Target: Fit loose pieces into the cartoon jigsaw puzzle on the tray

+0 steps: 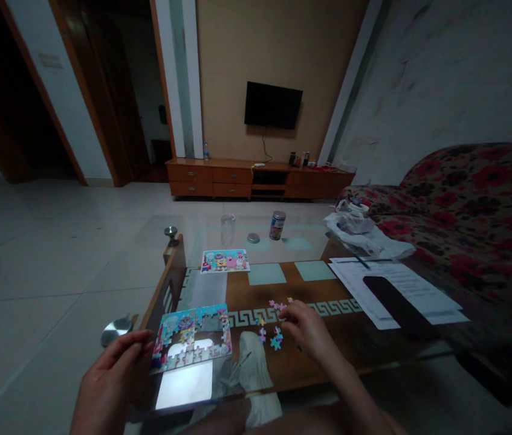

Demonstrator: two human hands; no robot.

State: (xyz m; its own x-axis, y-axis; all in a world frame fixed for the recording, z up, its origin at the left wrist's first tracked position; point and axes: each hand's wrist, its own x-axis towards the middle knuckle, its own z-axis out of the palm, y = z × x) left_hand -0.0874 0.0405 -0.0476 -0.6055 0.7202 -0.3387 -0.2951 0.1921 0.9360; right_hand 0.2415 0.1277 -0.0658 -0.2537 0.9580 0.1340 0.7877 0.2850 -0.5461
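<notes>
Reading the clock from the middle of the puzzle [187,334], 12 straight ahead of you: it lies flat on the glass table [292,359], partly filled, with a gap at its middle and right. Your left hand [113,371] is at 9 o'clock, fingertips bent together at the puzzle's edge; you may be pinching it or only resting there, cannot tell which. Your right hand [307,329] is at 3 o'clock, fingers curled down over the loose pieces [276,342]; whether you grasp one is hidden.

Risks, as judged:
1. A push from your left fingertips could slide the puzzle on the smooth glass, or lift that edge and unseat the fitted pieces.
2. Your right fingers crowd several small pieces; closing on one could drag or flip its neighbours.
3. A bright reflection [184,386] at 6 o'clock runs under the puzzle's near side. Glare could mask outlines there, so you might try a piece in the wrong spot and press too hard.
4. The printed picture [225,261] sits apart at 1 o'clock; dim light could make you misread its colours.
</notes>
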